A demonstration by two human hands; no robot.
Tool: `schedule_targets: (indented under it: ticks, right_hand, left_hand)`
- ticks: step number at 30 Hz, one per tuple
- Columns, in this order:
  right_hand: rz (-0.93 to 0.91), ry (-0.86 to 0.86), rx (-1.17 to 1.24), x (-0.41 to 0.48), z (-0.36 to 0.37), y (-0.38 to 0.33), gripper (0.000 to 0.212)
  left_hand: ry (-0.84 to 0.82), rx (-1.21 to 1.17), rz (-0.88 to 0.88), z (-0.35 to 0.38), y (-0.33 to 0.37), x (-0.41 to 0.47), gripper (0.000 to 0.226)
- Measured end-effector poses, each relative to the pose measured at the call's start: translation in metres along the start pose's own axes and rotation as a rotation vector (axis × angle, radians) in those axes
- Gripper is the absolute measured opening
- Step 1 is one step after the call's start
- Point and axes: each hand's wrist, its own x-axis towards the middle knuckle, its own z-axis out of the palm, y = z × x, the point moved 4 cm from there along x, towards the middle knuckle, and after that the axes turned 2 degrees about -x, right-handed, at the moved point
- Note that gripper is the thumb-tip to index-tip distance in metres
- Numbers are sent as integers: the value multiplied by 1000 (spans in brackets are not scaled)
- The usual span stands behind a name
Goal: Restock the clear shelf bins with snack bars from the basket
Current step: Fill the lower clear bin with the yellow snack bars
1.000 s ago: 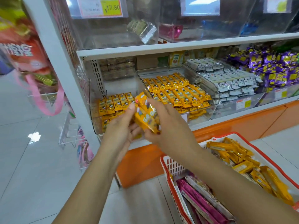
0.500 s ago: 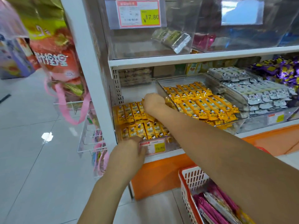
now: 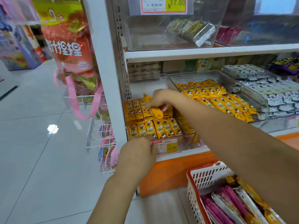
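Note:
A clear shelf bin [image 3: 186, 146] on the lower shelf holds rows of yellow snack bars [image 3: 159, 128]. My right hand [image 3: 159, 98] reaches into this bin from above and pinches one yellow snack bar [image 3: 156, 112] over the back row. My left hand [image 3: 137, 154] grips the bin's front edge beside its red and yellow price tag [image 3: 166, 145]. The red-rimmed white basket [image 3: 205, 177] stands on the floor at the lower right, with pink, silver and yellow bars in it.
A second clear bin [image 3: 226, 76] of yellow bars sits to the right, then grey packs [image 3: 267, 89] and purple packs [image 3: 286, 65]. Clear bins fill the shelf above. A white upright [image 3: 103, 62] and hanging bags [image 3: 69, 50] stand to the left. A wire rack [image 3: 98, 135] sits low.
My right hand has drawn back slightly inside the bin and now shows a single yellow bar pinched under its fingers. My left hand stays on the bin's front edge. The view moved closer.

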Motion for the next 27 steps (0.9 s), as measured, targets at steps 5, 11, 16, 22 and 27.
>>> schedule_targets:
  ticks: [5, 11, 16, 22, 27]
  right_hand:
    - [-48, -138, -38, -20, 19, -11, 35]
    - [-47, -213, 196, -20, 60, -10, 48]
    - [-52, 319, -365, -20, 11, -1, 21]
    - [70, 258, -953, 1, 17, 21, 54]
    - [20, 211, -1094, 13, 10, 26, 71]
  left_hand:
    - [19, -58, -12, -3, -2, 0, 34]
    - [-4, 9, 8, 0, -1, 1, 31]
    - [-26, 45, 65, 8, 1, 2, 43]
    - [-87, 227, 28, 8, 7, 4, 48]
    - [-163, 280, -113, 18, 9, 7, 79]
